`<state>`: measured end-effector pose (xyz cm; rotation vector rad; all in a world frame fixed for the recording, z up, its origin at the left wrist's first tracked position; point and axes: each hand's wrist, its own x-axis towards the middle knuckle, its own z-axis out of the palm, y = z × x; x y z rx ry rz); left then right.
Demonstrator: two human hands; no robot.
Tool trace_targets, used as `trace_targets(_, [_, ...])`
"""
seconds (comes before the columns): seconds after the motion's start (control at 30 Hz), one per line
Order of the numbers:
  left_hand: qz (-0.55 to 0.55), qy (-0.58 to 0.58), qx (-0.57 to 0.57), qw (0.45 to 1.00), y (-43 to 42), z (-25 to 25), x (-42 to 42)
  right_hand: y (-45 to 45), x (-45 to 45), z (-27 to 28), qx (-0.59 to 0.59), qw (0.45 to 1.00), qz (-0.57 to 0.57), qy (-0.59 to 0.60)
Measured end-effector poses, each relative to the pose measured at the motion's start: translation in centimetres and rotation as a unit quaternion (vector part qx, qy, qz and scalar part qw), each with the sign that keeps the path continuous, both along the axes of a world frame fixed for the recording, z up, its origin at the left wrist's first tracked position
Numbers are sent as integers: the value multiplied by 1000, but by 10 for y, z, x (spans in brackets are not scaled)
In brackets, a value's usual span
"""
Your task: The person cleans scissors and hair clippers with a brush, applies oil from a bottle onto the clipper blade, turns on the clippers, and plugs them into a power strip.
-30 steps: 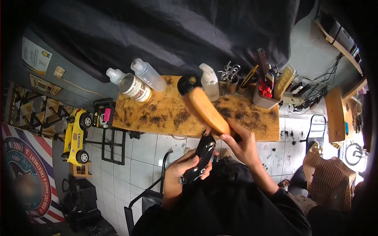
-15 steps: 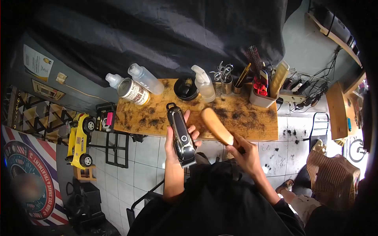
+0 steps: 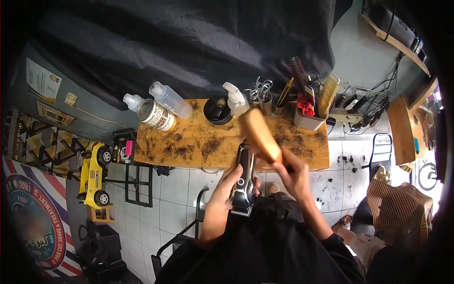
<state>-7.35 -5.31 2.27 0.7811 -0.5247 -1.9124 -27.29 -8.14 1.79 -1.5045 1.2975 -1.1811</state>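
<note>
My left hand (image 3: 224,192) is wrapped round a black hair clipper (image 3: 243,182), its blade end pointing down toward my body. The wooden-backed brush (image 3: 261,134) is gripped at its near end by my right hand (image 3: 293,173). Its far end tilts up to the left, above the table's front part, and its bristles are hidden or blurred. The brush is close to the clipper's upper end; whether they touch I cannot tell. Beyond my hands is a wooden table (image 3: 189,146) strewn with dark hair clippings.
On the table stand a can (image 3: 156,115), a clear bottle (image 3: 171,99), a black bowl (image 3: 218,111), a spray bottle (image 3: 235,98), scissors (image 3: 261,89) and a comb holder (image 3: 309,117). A person under a striped cape (image 3: 397,203) is at the right. A chair frame (image 3: 182,236) stands lower left.
My left hand has moved right with the clipper, closer to the brush. The brush is now raised more steeply, its far end near the spray bottle. The view has shifted slightly.
</note>
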Motion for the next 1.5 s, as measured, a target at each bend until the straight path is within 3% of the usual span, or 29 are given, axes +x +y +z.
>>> trace_targets(0.07, [19, 9, 18, 1000, -1, 10, -1, -2, -4, 7, 12, 999, -7, -42])
trace_targets(0.17, [85, -28, 82, 993, -3, -3, 13, 10, -20, 1, -44, 987, 151, -30])
trace_targets(0.2, [91, -54, 49, 993, -6, -1, 11, 5, -18, 0, -208, 957, 202, -22])
trace_targets(0.3, [8, 68, 89, 994, -12, -5, 23, 17, -17, 6, -75, 942, 324, 37])
trace_targets(0.33, [7, 68, 91, 994, -11, -10, 26, 14, -14, 5, -74, 943, 323, 37])
trace_targets(0.4, [-73, -63, 47, 994, -10, -26, 33, 3, -8, -2, -210, 949, 234, 15])
trace_targets(0.43, [-44, -53, 49, 996, -1, -11, 23, 5, -9, -5, -115, 976, 187, 2])
trace_targets(0.47, [8, -45, 33, 998, 7, 8, 10, 1, -10, -10, -92, 987, 128, 2])
trace_targets(0.53, [-17, -19, -40, 999, 7, 14, 5, -6, -9, -1, -24, 999, 5, 35])
trace_targets(0.6, [-16, -17, -62, 998, 6, 17, 1, -10, -11, -3, 16, 999, -47, -16])
trace_targets(0.67, [-12, -16, -86, 996, 2, 19, 0, -5, -16, -9, -29, 997, -37, -59])
trace_targets(0.73, [29, -89, -95, 991, 1, 20, 1, 7, -19, -13, -91, 989, 61, -95])
trace_targets(0.77, [40, -117, -135, 983, 0, 15, 3, 11, -28, 1, -60, 990, 125, -29])
trace_targets(0.8, [57, -261, -177, 947, -1, 16, 3, 15, -24, 3, -96, 988, 121, -16])
trace_targets(0.87, [12, -450, -326, 831, -2, 29, 4, 20, -15, 14, -93, 992, 79, 19])
trace_targets(0.93, [-9, -479, -300, 825, 0, 34, 2, 19, -13, 15, -63, 997, 40, -5])
trace_targets(1.0, [-10, -547, -404, 733, -6, 40, -4, 10, -12, 21, -52, 999, -16, 0])
trace_targets(1.03, [-12, -545, -403, 735, -5, 39, -6, 6, -16, 26, -26, 999, -15, 18])
trace_targets(1.1, [-10, -592, -420, 688, -5, 35, -7, 4, -20, 27, -1, 999, -12, 38])
trace_targets(1.2, [51, -602, -409, 684, -4, 34, -5, 9, -23, 26, -6, 1000, -26, -14])
trace_targets(1.23, [63, -597, -383, 702, -3, 33, -2, 12, -29, 31, 10, 1000, 18, -1])
trace_targets(1.3, [40, -625, -346, 699, 1, 32, 7, 17, -31, 36, 15, 997, 75, 1])
trace_targets(1.37, [24, -636, -333, 695, 2, 31, 8, 18, -24, 30, -16, 998, 63, 26])
trace_targets(1.47, [-19, -656, -366, 660, 0, 33, -2, 12, -18, 25, -49, 997, 32, 53])
trace_targets(1.5, [-32, -650, -395, 648, -1, 31, -3, 9, -18, 25, 5, 999, 23, 21])
